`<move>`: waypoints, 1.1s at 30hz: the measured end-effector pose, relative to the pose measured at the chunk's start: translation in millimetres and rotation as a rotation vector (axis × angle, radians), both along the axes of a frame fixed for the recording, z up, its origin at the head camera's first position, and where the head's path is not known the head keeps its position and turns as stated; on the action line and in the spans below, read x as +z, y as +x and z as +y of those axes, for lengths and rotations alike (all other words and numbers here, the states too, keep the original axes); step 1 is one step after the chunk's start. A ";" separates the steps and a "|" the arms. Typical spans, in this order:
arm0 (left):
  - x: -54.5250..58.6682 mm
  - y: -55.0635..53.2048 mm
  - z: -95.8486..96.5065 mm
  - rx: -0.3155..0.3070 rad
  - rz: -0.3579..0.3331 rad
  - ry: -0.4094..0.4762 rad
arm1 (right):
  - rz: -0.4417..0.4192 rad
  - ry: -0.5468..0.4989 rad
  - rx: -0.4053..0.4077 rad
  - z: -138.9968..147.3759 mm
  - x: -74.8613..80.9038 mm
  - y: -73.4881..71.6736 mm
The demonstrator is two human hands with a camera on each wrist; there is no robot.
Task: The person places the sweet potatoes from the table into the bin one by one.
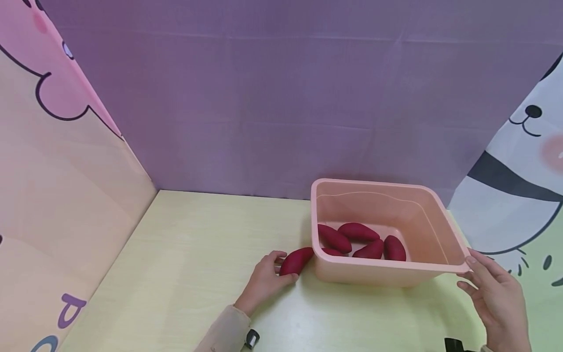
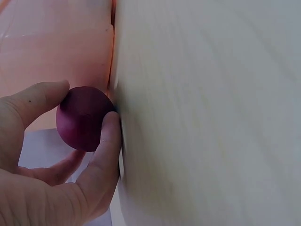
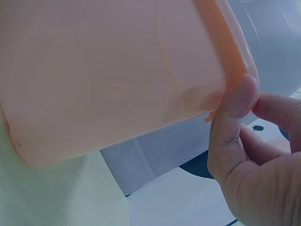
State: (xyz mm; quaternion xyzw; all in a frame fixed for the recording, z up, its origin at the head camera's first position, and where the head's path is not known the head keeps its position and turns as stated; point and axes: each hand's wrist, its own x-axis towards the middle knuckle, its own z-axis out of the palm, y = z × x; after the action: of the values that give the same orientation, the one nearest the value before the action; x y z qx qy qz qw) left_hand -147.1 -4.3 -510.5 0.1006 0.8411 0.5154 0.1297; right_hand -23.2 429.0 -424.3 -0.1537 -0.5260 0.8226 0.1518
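Note:
A dark red sweet potato [image 1: 296, 261] lies on the table just left of a pink plastic bin [image 1: 365, 274]. My left hand [image 1: 268, 278] grips it with thumb on one side and fingers on the other. Up close in the left wrist view, the sweet potato [image 2: 84, 117] shows its rounded end between thumb and fingers, low by the tabletop. Several more sweet potatoes [image 1: 358, 231] lie inside the bin, one partly hidden by the front rim. My right hand [image 1: 499, 291] pinches the rim at the bin's front right corner, with the thumb [image 3: 237, 99] on the rim in the right wrist view.
The pale wooden table [image 1: 198, 254] extends to the left of the bin. Behind stands a purple cloth wall [image 1: 264, 107]. Printed panels with cartoon figures flank the table, a pink and cream one [image 1: 57, 161] at left and a white bear [image 1: 519, 186] at right.

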 end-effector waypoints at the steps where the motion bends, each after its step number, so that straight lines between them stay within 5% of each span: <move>1: 0.3 -0.1 0.0 0.002 -0.004 -0.002 | -0.005 0.001 -0.001 0.1 0.1 0.1; 33: 3.7 -0.3 -8.0 0.094 -0.050 0.008 | -0.041 0.001 -0.017 -0.7 2.8 -0.2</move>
State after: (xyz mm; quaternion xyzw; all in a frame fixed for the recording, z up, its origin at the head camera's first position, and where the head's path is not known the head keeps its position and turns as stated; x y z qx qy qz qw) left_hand -147.4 -12.3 -506.8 0.0485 0.8392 0.5268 0.1258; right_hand -23.4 428.4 -421.5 -0.1749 -0.5280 0.8178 0.1478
